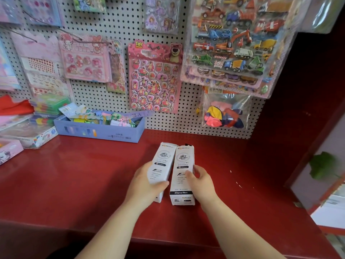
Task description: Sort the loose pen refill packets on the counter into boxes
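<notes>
While left fingers [161,184] wrap one box [162,159], right fingers [189,177] clasp its twin [183,161].

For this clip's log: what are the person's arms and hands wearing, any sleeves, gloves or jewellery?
Nothing worn shows. No sleeves reach into the frame, and the left hand and right hand carry no gloves, rings, watch or bracelet.
</notes>
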`<state>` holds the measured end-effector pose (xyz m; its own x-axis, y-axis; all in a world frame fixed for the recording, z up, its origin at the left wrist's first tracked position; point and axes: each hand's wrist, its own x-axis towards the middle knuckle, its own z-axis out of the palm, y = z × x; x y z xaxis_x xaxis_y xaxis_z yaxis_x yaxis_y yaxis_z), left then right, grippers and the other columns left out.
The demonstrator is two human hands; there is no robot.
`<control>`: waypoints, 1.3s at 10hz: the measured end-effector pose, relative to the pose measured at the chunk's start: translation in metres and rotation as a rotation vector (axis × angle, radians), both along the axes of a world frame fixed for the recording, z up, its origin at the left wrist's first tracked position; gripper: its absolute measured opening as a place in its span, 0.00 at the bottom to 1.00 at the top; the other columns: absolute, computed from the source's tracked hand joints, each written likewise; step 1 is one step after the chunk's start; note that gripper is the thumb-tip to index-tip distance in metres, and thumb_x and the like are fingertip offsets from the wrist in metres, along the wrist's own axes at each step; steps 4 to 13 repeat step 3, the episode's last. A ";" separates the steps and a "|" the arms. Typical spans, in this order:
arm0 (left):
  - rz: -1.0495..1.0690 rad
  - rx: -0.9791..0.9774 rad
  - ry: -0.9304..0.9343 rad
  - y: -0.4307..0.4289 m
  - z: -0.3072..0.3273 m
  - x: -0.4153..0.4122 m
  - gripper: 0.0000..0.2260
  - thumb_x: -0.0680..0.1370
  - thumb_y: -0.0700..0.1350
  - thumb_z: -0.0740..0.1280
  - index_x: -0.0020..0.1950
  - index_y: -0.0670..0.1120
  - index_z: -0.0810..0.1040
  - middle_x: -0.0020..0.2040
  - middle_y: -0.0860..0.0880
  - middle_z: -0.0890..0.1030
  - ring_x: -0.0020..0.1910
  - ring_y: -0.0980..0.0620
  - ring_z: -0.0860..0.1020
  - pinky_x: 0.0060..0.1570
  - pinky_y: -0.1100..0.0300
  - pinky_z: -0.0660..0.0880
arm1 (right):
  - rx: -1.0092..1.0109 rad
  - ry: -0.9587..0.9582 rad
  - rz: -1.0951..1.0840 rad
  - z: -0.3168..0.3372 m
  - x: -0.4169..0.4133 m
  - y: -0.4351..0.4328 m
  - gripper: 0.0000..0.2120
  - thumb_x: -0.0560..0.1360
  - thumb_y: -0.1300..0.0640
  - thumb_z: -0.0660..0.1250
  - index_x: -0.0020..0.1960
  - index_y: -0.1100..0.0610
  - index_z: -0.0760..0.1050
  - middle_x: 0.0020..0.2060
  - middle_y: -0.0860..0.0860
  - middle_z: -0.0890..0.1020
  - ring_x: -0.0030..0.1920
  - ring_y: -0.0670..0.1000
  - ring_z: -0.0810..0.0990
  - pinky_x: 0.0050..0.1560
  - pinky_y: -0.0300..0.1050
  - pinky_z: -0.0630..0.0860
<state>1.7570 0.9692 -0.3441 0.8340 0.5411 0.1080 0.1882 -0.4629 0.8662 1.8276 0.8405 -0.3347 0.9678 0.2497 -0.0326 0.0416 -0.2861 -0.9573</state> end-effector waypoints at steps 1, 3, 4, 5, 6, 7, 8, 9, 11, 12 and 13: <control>0.011 -0.014 -0.018 -0.012 -0.004 0.009 0.26 0.70 0.43 0.70 0.67 0.48 0.68 0.65 0.52 0.72 0.65 0.53 0.69 0.58 0.63 0.65 | -0.172 -0.045 -0.008 -0.007 0.007 0.003 0.14 0.76 0.58 0.60 0.60 0.61 0.72 0.53 0.53 0.79 0.57 0.55 0.76 0.58 0.46 0.71; 0.019 -0.039 -0.126 -0.016 -0.008 0.011 0.27 0.72 0.40 0.68 0.69 0.46 0.64 0.69 0.48 0.67 0.68 0.53 0.64 0.59 0.69 0.58 | -0.171 -0.067 -0.060 -0.016 0.010 -0.007 0.20 0.76 0.55 0.61 0.67 0.59 0.67 0.57 0.51 0.77 0.63 0.53 0.73 0.62 0.43 0.67; 0.019 -0.039 -0.126 -0.016 -0.008 0.011 0.27 0.72 0.40 0.68 0.69 0.46 0.64 0.69 0.48 0.67 0.68 0.53 0.64 0.59 0.69 0.58 | -0.171 -0.067 -0.060 -0.016 0.010 -0.007 0.20 0.76 0.55 0.61 0.67 0.59 0.67 0.57 0.51 0.77 0.63 0.53 0.73 0.62 0.43 0.67; 0.019 -0.039 -0.126 -0.016 -0.008 0.011 0.27 0.72 0.40 0.68 0.69 0.46 0.64 0.69 0.48 0.67 0.68 0.53 0.64 0.59 0.69 0.58 | -0.171 -0.067 -0.060 -0.016 0.010 -0.007 0.20 0.76 0.55 0.61 0.67 0.59 0.67 0.57 0.51 0.77 0.63 0.53 0.73 0.62 0.43 0.67; 0.019 -0.039 -0.126 -0.016 -0.008 0.011 0.27 0.72 0.40 0.68 0.69 0.46 0.64 0.69 0.48 0.67 0.68 0.53 0.64 0.59 0.69 0.58 | -0.171 -0.067 -0.060 -0.016 0.010 -0.007 0.20 0.76 0.55 0.61 0.67 0.59 0.67 0.57 0.51 0.77 0.63 0.53 0.73 0.62 0.43 0.67; 0.019 -0.039 -0.126 -0.016 -0.008 0.011 0.27 0.72 0.40 0.68 0.69 0.46 0.64 0.69 0.48 0.67 0.68 0.53 0.64 0.59 0.69 0.58 | -0.171 -0.067 -0.060 -0.016 0.010 -0.007 0.20 0.76 0.55 0.61 0.67 0.59 0.67 0.57 0.51 0.77 0.63 0.53 0.73 0.62 0.43 0.67; 0.019 -0.039 -0.126 -0.016 -0.008 0.011 0.27 0.72 0.40 0.68 0.69 0.46 0.64 0.69 0.48 0.67 0.68 0.53 0.64 0.59 0.69 0.58 | -0.171 -0.067 -0.060 -0.016 0.010 -0.007 0.20 0.76 0.55 0.61 0.67 0.59 0.67 0.57 0.51 0.77 0.63 0.53 0.73 0.62 0.43 0.67; 0.019 -0.039 -0.126 -0.016 -0.008 0.011 0.27 0.72 0.40 0.68 0.69 0.46 0.64 0.69 0.48 0.67 0.68 0.53 0.64 0.59 0.69 0.58 | -0.171 -0.067 -0.060 -0.016 0.010 -0.007 0.20 0.76 0.55 0.61 0.67 0.59 0.67 0.57 0.51 0.77 0.63 0.53 0.73 0.62 0.43 0.67; 0.019 -0.039 -0.126 -0.016 -0.008 0.011 0.27 0.72 0.40 0.68 0.69 0.46 0.64 0.69 0.48 0.67 0.68 0.53 0.64 0.59 0.69 0.58 | -0.171 -0.067 -0.060 -0.016 0.010 -0.007 0.20 0.76 0.55 0.61 0.67 0.59 0.67 0.57 0.51 0.77 0.63 0.53 0.73 0.62 0.43 0.67; 0.019 -0.039 -0.126 -0.016 -0.008 0.011 0.27 0.72 0.40 0.68 0.69 0.46 0.64 0.69 0.48 0.67 0.68 0.53 0.64 0.59 0.69 0.58 | -0.171 -0.067 -0.060 -0.016 0.010 -0.007 0.20 0.76 0.55 0.61 0.67 0.59 0.67 0.57 0.51 0.77 0.63 0.53 0.73 0.62 0.43 0.67; 0.019 -0.039 -0.126 -0.016 -0.008 0.011 0.27 0.72 0.40 0.68 0.69 0.46 0.64 0.69 0.48 0.67 0.68 0.53 0.64 0.59 0.69 0.58 | -0.171 -0.067 -0.060 -0.016 0.010 -0.007 0.20 0.76 0.55 0.61 0.67 0.59 0.67 0.57 0.51 0.77 0.63 0.53 0.73 0.62 0.43 0.67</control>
